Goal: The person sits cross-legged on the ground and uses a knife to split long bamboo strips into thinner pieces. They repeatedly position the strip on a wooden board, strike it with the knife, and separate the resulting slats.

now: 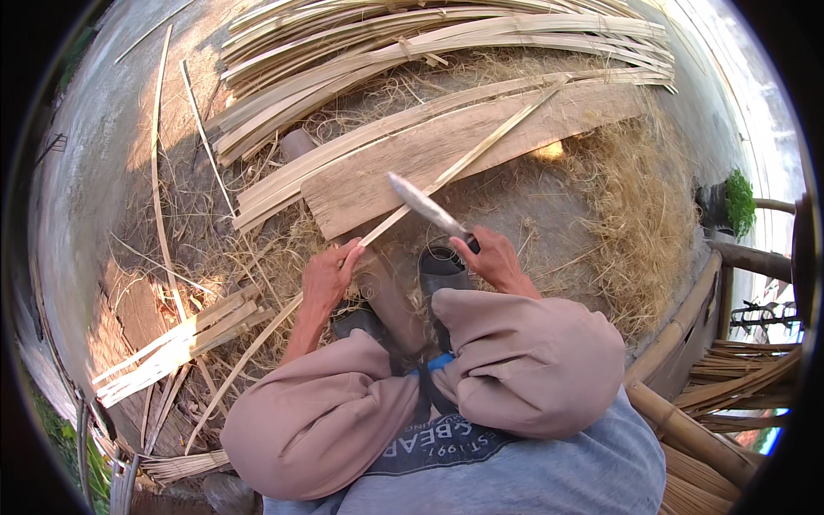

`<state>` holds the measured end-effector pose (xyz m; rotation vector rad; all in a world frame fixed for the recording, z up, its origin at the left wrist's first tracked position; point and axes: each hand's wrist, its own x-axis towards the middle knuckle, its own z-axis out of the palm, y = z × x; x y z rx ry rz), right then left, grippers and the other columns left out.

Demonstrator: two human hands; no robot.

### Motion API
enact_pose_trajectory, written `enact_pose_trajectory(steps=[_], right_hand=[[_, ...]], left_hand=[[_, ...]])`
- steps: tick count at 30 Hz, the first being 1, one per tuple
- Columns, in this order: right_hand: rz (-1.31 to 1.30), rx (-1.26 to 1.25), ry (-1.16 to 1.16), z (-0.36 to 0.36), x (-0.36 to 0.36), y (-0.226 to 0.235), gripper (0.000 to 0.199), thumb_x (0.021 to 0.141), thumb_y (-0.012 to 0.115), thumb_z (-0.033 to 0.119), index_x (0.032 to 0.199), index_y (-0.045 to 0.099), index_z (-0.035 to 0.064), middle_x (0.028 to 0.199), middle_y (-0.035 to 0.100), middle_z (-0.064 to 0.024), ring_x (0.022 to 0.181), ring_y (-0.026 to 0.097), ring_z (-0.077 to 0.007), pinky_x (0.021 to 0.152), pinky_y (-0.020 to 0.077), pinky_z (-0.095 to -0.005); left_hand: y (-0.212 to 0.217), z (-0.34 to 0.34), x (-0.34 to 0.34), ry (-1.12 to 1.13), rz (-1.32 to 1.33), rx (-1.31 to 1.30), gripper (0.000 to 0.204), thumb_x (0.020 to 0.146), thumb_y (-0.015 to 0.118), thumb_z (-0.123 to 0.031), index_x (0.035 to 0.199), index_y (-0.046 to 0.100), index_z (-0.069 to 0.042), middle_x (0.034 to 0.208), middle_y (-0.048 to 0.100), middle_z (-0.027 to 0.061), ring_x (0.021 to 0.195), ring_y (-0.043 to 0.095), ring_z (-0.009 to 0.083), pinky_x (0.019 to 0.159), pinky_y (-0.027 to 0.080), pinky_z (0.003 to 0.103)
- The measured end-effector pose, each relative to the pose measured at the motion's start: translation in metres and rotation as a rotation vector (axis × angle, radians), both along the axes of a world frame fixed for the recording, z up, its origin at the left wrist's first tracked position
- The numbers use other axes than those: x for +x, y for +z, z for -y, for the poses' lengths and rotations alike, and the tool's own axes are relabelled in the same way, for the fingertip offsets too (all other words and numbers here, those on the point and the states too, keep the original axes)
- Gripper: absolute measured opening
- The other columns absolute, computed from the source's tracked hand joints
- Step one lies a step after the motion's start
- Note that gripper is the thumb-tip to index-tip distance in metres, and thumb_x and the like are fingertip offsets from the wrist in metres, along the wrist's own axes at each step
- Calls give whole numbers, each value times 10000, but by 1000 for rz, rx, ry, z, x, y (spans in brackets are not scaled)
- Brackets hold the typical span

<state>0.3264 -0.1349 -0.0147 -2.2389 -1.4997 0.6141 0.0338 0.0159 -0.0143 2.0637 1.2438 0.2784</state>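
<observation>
A long, narrow bamboo strip [481,148] runs slantwise from the lower left to the far right, its far part over a flat wooden board [352,190]. My left hand [329,273] is closed round this strip, thumb and fingers pinching it in front of my knees. In my right hand [495,260] is a knife [427,207], gripped by its dark handle. Its blade points away to the upper left and crosses the strip a short way beyond my left hand. Whether the edge touches the strip I cannot tell.
Beyond the board lies a large stack of bamboo strips [343,73]. A smaller bundle of strips [184,343] rests at the left. Thin shavings [644,223] cover much of the ground. Bamboo poles [678,322] stand at the right, near a green plant [739,203].
</observation>
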Motion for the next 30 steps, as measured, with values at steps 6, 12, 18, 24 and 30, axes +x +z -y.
enact_pose_trajectory(steps=[6, 12, 18, 24, 30], right_hand=[[69, 151, -16, -2, 5, -7, 605, 988, 617, 600, 831, 642, 17, 678, 657, -197, 613, 674, -406, 552, 504, -480], [76, 86, -422, -24, 100, -17, 650, 980, 620, 619, 740, 641, 15, 608, 621, -202, 595, 657, -383, 551, 490, -481], [98, 174, -69, -8, 75, -17, 657, 960, 635, 637, 727, 621, 23, 644, 629, -220, 674, 680, -412, 618, 508, -511], [90, 96, -509, -41, 147, -11, 667, 959, 626, 648, 749, 631, 15, 688, 648, -235, 718, 687, -417, 650, 517, -505], [78, -13, -346, -23, 164, -25, 658, 981, 601, 635, 741, 627, 23, 666, 652, -205, 677, 675, -389, 630, 501, -497]], left_hand=[[-8, -9, -9, 11, 41, -21, 366, 1002, 654, -462, 1235, 774, -206, 868, 736, 163, 771, 699, 346, 688, 514, 436], [21, -15, -42, -24, -20, -56, 367, 1009, 651, -451, 1198, 787, -167, 992, 780, 143, 866, 746, 308, 738, 546, 401], [35, -26, -77, -52, -140, -179, 361, 1010, 666, -420, 1174, 790, -123, 1075, 778, 158, 902, 759, 301, 775, 567, 366], [51, -30, -93, -43, -189, -186, 349, 1014, 689, -356, 1176, 775, -59, 976, 771, 204, 818, 743, 267, 733, 554, 382], [33, -25, -169, 13, -190, -317, 339, 1017, 693, -326, 1189, 770, -44, 962, 788, 173, 826, 723, 208, 761, 549, 346]])
